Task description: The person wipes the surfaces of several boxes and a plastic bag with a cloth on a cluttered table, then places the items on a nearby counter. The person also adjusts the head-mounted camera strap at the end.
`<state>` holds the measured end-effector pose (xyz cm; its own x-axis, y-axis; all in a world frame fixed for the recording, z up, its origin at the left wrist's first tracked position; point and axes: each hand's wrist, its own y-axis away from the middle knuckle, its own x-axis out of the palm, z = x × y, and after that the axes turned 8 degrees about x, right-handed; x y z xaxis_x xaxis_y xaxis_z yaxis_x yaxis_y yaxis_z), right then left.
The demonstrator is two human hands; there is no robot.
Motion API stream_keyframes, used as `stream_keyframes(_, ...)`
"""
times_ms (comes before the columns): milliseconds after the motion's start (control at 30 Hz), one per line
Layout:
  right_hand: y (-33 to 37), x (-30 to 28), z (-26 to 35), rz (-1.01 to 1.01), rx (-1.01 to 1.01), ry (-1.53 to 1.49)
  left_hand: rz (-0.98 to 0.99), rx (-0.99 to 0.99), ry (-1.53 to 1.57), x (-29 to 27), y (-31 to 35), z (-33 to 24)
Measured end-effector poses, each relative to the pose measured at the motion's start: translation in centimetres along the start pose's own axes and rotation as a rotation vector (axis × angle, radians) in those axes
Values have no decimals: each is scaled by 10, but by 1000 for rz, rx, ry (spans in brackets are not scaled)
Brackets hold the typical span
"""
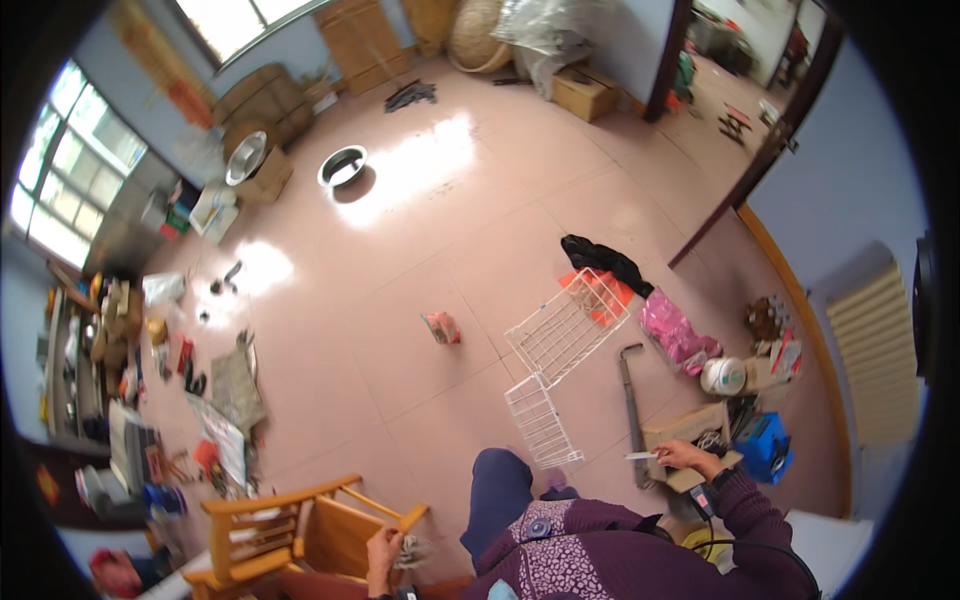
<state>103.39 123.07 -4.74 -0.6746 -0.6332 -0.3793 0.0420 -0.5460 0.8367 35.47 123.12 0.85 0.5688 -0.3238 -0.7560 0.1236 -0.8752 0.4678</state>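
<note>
My right hand point(682, 456) is closed on a thin white strip point(641, 456), which points left over the floor. Beneath that hand is an open cardboard box point(690, 425) with dark cords or metal pieces inside. A long dark metal bar point(632, 400) with a bent end lies just left of the box. My left hand point(383, 549) is low beside a wooden chair point(335, 535), its fingers curled together. A small grey-white bundle point(412, 551) shows next to those fingers; whether they grip it is unclear.
Two white wire racks point(567, 330) point(543, 422) lie ahead, near a pink plastic bag point(677, 330) and a black bag point(605, 258). A blue box point(763, 447) and a white tub point(723, 376) stand at right. A small red packet point(441, 327) and a metal basin point(343, 168) are farther off.
</note>
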Motion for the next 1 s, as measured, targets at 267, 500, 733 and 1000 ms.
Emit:
stream_keyframes(267,-32,53,52,-12,10,-177,221,11,-269,-54,-158,96)
stream_keyframes(500,-67,15,177,-84,-56,-137,293,3,-32,-118,-315,17)
stream_keyframes(733,-104,-52,228,-204,17,-193,565,353,-36,-145,-422,-154)
stream_keyframes(1000,-200,-103,253,-166,203,-247,910,691,57,-134,-502,-379)
